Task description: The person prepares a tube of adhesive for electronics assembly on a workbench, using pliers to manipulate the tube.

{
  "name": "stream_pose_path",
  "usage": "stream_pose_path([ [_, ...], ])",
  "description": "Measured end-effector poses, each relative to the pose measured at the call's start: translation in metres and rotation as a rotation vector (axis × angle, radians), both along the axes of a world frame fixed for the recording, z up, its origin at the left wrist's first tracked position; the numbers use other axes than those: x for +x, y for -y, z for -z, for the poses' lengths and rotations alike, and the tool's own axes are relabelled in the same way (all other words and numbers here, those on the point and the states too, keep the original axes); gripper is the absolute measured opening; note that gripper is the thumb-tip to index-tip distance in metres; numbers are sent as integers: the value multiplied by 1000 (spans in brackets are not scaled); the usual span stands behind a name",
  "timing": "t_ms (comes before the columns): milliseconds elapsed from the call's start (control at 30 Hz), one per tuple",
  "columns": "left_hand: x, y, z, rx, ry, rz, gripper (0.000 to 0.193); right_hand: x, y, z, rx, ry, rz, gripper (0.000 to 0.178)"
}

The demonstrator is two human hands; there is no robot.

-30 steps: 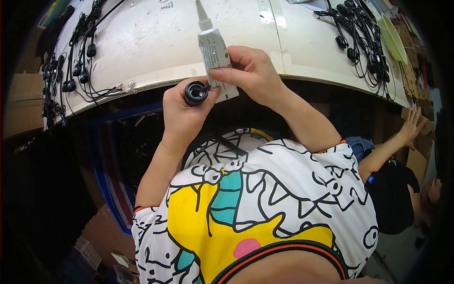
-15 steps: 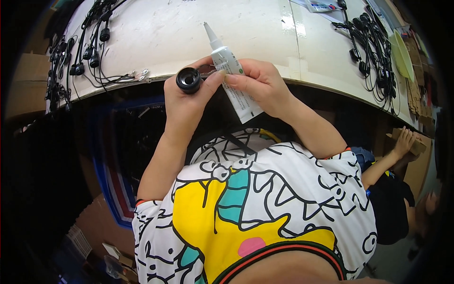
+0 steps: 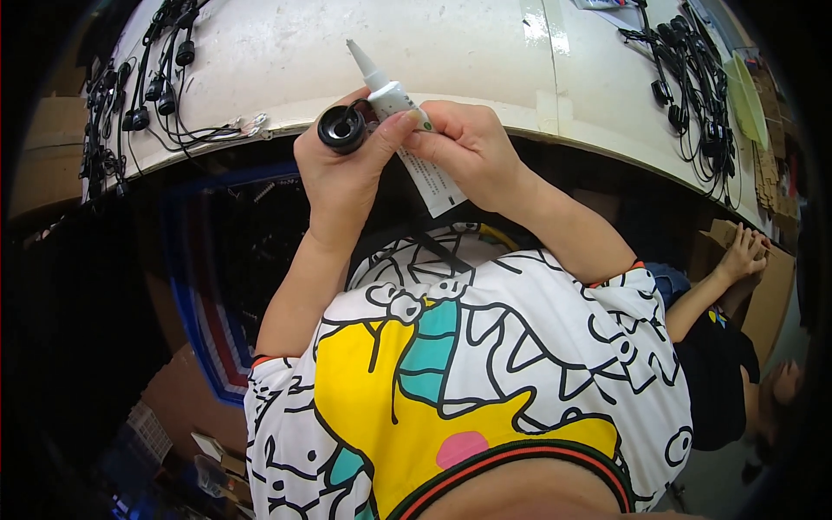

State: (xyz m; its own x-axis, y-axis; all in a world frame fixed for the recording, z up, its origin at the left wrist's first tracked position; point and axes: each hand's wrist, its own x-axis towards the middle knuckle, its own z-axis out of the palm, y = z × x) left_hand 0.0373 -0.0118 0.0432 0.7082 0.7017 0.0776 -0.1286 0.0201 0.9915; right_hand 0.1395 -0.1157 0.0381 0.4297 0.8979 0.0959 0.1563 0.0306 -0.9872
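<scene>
A round black socket (image 3: 340, 132), like a lamp holder, points its open end up in my left hand (image 3: 342, 186), whose fingers wrap round it. A black wire loops at its far side. My right hand (image 3: 477, 154) pinches the middle of a white squeeze tube (image 3: 433, 186) with a long tapered nozzle, which points away and to the left over the table. My left thumb presses on the tube too. The nozzle tip is apart from the socket. The fingers beneath both things are partly hidden.
Black cables with sockets (image 3: 166, 102) lie along the left of the white table (image 3: 451, 52); another bundle (image 3: 680, 117) hangs at its right. A yellow-green basin (image 3: 747, 102) stands beyond that. At the right, another person's hand (image 3: 747, 253) touches a cardboard box (image 3: 774, 290).
Both hands have shifted slightly left and away from me, with the socket and the tube. The tube's nozzle has swung left. The wire loop beside the socket shows more now.
</scene>
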Motion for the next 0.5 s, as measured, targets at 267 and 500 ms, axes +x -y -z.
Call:
stream_pose_path([
  [267, -2, -8, 2, 185, -35, 26, 30, -3, 0, 3, -14, 81, 15, 15],
  [500, -7, -13, 1, 148, -97, 78, 27, -7, 2, 5, 6, -117, 35, 17],
])
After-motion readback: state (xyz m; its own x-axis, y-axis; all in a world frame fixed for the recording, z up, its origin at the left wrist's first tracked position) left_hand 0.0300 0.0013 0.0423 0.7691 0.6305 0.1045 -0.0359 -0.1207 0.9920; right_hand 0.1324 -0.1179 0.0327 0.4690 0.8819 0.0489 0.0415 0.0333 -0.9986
